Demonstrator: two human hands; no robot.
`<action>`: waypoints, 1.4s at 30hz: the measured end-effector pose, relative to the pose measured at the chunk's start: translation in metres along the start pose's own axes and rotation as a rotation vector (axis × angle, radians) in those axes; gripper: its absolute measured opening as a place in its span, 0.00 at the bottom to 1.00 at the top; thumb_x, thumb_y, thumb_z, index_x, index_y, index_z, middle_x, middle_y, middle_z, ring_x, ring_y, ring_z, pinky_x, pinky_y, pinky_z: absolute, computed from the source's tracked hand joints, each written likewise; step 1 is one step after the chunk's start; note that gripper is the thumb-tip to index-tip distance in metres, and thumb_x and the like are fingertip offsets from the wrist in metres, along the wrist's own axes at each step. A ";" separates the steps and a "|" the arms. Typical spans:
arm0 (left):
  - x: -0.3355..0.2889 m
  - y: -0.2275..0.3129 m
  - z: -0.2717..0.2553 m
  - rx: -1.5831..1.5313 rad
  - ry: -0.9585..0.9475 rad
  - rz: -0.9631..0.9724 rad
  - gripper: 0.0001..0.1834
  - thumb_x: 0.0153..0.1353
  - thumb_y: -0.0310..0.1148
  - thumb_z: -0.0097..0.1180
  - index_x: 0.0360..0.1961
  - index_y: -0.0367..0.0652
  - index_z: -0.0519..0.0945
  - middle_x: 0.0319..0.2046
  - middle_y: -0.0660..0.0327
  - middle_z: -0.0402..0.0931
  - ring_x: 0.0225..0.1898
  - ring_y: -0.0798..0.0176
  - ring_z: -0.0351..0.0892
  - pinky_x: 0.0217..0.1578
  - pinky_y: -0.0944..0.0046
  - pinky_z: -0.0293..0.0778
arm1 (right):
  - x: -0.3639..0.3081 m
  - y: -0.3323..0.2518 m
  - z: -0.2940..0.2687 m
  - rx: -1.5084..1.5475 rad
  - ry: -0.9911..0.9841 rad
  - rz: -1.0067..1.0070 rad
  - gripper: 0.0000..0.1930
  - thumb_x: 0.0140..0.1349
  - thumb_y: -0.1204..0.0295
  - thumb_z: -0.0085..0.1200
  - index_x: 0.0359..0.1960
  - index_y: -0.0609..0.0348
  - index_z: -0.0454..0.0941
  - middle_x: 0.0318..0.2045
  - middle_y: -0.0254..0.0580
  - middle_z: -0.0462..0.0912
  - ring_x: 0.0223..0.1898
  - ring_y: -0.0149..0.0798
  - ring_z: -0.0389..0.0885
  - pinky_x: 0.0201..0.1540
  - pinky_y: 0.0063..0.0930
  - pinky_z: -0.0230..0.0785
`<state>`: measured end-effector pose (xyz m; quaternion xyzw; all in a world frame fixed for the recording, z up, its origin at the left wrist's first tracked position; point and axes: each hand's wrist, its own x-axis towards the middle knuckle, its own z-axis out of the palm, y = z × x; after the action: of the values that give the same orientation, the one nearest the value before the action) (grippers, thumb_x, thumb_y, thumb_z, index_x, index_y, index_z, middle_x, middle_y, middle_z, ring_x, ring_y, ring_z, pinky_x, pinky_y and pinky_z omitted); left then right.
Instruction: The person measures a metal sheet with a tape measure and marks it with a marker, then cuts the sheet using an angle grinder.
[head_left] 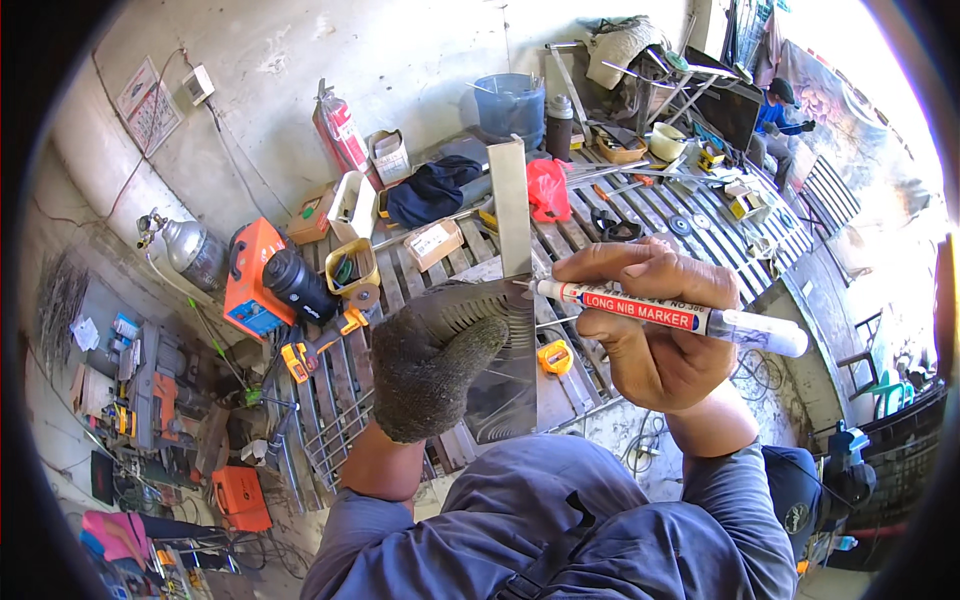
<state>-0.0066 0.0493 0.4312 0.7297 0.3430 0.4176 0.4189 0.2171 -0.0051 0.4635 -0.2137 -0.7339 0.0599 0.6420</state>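
Observation:
My left hand (430, 365), in a dark knitted work glove, is closed round a long flat metal bar. The bar's pale upper part (512, 205) points away from me, and a dark grey face (505, 395) shows below the glove. My bare right hand (665, 335) pinches a white and red marker pen (640, 305). A clear whitish cap sits on the pen's rear end. Its nib points left, close to the bar's edge by the gloved fingers; whether it touches I cannot tell. Beneath them is a slatted metal bench (400, 285).
On the bench lie a yellow tape measure (555, 357), a red plastic bag (548, 190), a dark cloth (435, 190) and a black jug (300, 285). An orange machine (255, 280), a fire extinguisher (342, 130) and a blue bucket (508, 107) stand beyond. A person (775, 125) sits far right.

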 end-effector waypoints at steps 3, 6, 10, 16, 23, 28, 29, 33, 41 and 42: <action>-0.002 -0.001 0.002 0.042 0.051 0.048 0.13 0.62 0.33 0.67 0.46 0.38 0.89 0.34 0.55 0.88 0.33 0.65 0.88 0.38 0.63 0.82 | 0.002 -0.004 0.002 -0.078 -0.067 0.074 0.03 0.64 0.83 0.61 0.37 0.64 0.85 0.39 0.52 0.87 0.41 0.43 0.87 0.46 0.33 0.77; -0.003 0.002 0.002 0.057 0.059 0.091 0.16 0.62 0.35 0.68 0.46 0.33 0.88 0.31 0.62 0.86 0.28 0.73 0.80 0.27 0.71 0.74 | 0.002 -0.003 0.003 -0.070 -0.042 0.079 0.03 0.64 0.83 0.62 0.34 0.64 0.87 0.40 0.51 0.87 0.41 0.43 0.86 0.45 0.32 0.76; -0.002 0.011 0.001 0.124 0.001 0.002 0.15 0.64 0.36 0.66 0.47 0.39 0.88 0.35 0.53 0.88 0.34 0.61 0.89 0.38 0.61 0.82 | -0.002 -0.001 0.005 -0.079 -0.022 0.096 0.03 0.63 0.81 0.65 0.37 0.66 0.84 0.39 0.52 0.87 0.40 0.43 0.87 0.45 0.33 0.77; -0.002 0.014 0.002 0.101 0.004 0.028 0.15 0.64 0.36 0.65 0.48 0.38 0.88 0.36 0.53 0.88 0.33 0.62 0.89 0.37 0.63 0.83 | -0.002 0.010 0.008 -0.070 0.004 -0.111 0.19 0.64 0.85 0.64 0.52 0.65 0.69 0.38 0.58 0.86 0.41 0.46 0.89 0.42 0.35 0.80; -0.004 0.004 0.004 0.097 0.073 0.041 0.14 0.58 0.28 0.70 0.45 0.34 0.88 0.31 0.63 0.86 0.30 0.72 0.82 0.31 0.69 0.77 | -0.009 0.000 -0.002 -0.115 -0.053 0.032 0.21 0.68 0.85 0.58 0.57 0.60 0.63 0.45 0.65 0.84 0.47 0.49 0.87 0.51 0.40 0.79; -0.005 0.002 0.006 0.026 0.120 0.021 0.13 0.58 0.28 0.70 0.44 0.34 0.89 0.31 0.63 0.86 0.29 0.71 0.81 0.31 0.69 0.75 | -0.013 0.008 -0.008 -0.210 0.045 -0.032 0.22 0.63 0.86 0.64 0.53 0.65 0.66 0.40 0.59 0.85 0.43 0.47 0.89 0.47 0.36 0.81; -0.004 0.003 0.005 0.063 0.092 0.027 0.14 0.58 0.28 0.70 0.44 0.34 0.89 0.31 0.63 0.86 0.29 0.71 0.81 0.31 0.68 0.75 | -0.014 0.008 -0.010 -0.199 0.081 -0.031 0.22 0.63 0.86 0.64 0.53 0.65 0.66 0.40 0.59 0.85 0.43 0.47 0.89 0.47 0.36 0.81; -0.003 0.007 0.005 0.076 0.060 0.036 0.14 0.58 0.28 0.69 0.45 0.33 0.88 0.32 0.62 0.86 0.31 0.71 0.81 0.32 0.68 0.75 | -0.007 0.005 -0.013 -0.219 0.001 -0.088 0.22 0.63 0.86 0.64 0.53 0.66 0.66 0.41 0.59 0.84 0.42 0.46 0.89 0.46 0.35 0.82; -0.004 0.003 0.011 0.022 0.062 0.063 0.14 0.62 0.33 0.68 0.46 0.37 0.89 0.34 0.54 0.89 0.33 0.64 0.88 0.37 0.61 0.82 | -0.007 -0.005 -0.004 -0.172 -0.087 -0.014 0.23 0.66 0.85 0.61 0.57 0.60 0.62 0.44 0.66 0.85 0.43 0.47 0.88 0.47 0.38 0.80; -0.005 0.003 0.012 0.023 0.063 0.061 0.14 0.62 0.33 0.68 0.46 0.37 0.89 0.34 0.54 0.89 0.33 0.64 0.88 0.37 0.61 0.82 | -0.007 -0.004 -0.004 -0.175 -0.093 -0.013 0.23 0.66 0.85 0.60 0.57 0.59 0.62 0.45 0.66 0.85 0.42 0.46 0.89 0.46 0.37 0.80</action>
<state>0.0024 0.0404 0.4288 0.7310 0.3383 0.4492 0.3865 0.2204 -0.0121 0.4587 -0.2612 -0.7666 0.0013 0.5866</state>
